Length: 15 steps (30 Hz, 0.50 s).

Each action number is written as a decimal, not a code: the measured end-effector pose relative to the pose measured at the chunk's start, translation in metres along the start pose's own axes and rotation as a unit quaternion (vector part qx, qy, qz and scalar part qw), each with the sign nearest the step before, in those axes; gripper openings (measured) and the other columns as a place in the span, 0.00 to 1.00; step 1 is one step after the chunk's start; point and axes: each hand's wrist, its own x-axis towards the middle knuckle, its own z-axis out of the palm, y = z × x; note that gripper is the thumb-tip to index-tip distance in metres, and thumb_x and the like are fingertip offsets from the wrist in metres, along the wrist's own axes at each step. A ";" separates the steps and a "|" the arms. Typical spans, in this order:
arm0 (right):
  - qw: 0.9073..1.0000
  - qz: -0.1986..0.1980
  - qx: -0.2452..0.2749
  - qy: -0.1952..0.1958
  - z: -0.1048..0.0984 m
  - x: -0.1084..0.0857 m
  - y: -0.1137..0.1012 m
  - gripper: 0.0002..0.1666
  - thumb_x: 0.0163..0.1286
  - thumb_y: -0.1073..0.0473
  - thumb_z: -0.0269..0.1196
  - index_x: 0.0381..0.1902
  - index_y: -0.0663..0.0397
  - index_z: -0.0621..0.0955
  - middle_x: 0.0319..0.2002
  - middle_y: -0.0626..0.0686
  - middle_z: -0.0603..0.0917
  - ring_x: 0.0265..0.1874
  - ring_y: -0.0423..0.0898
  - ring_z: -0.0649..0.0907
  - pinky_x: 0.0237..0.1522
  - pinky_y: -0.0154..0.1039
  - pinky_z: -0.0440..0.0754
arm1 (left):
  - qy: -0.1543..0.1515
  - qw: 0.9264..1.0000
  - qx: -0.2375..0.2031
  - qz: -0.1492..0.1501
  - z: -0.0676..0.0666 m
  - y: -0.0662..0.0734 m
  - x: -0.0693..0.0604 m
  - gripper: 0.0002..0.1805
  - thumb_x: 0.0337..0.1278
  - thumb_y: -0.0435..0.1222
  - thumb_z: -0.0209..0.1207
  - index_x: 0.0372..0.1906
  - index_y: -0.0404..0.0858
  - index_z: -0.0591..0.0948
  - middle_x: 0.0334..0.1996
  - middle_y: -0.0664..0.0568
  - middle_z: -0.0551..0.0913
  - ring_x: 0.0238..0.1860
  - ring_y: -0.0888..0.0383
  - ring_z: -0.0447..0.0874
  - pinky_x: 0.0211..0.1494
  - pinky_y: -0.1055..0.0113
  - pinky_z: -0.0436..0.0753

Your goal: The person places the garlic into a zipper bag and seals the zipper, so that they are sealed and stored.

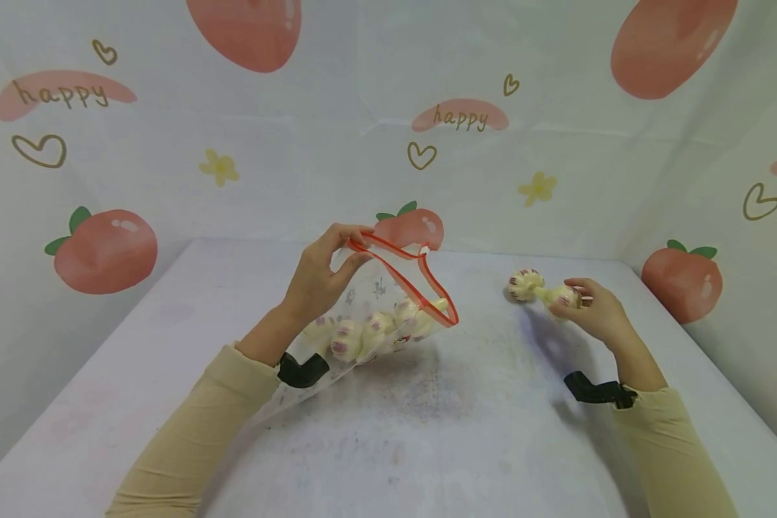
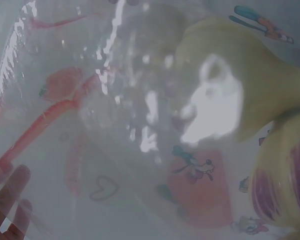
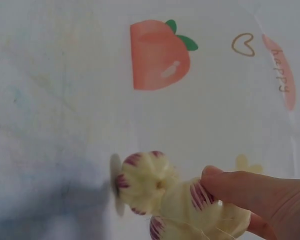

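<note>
My left hand (image 1: 320, 277) pinches the red-edged rim of a clear zip bag (image 1: 369, 288), whose mouth gapes to the right. Several white garlic bulbs with purple streaks (image 1: 378, 331) lie inside it. Through the shiny film, the left wrist view shows a garlic bulb (image 2: 260, 70) close up and the left fingertips (image 2: 20, 177) at the lower left. Over on the right, my right hand (image 1: 596, 309) grips a garlic bulb (image 1: 563, 296) between thumb and fingers. Just left of that one is another garlic bulb (image 1: 526, 285), also visible in the right wrist view (image 3: 145, 182).
A pale, lightly stained table (image 1: 479, 432) lies under everything. Behind and at the sides stands a white backdrop (image 1: 337, 144) printed with peaches, hearts and "happy". Black straps (image 1: 303, 370) sit at both wrists.
</note>
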 end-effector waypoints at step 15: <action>0.999 -0.031 0.033 0.018 -0.003 -0.009 -0.029 0.42 0.63 0.47 0.62 0.67 0.63 0.61 0.62 0.73 0.65 0.59 0.68 0.70 0.50 0.56 0.75 | 0.000 1.000 0.000 0.002 0.001 -0.001 -0.001 0.11 0.53 0.28 0.60 0.39 0.31 0.72 0.50 0.39 0.80 0.54 0.47 0.79 0.62 0.55 0.74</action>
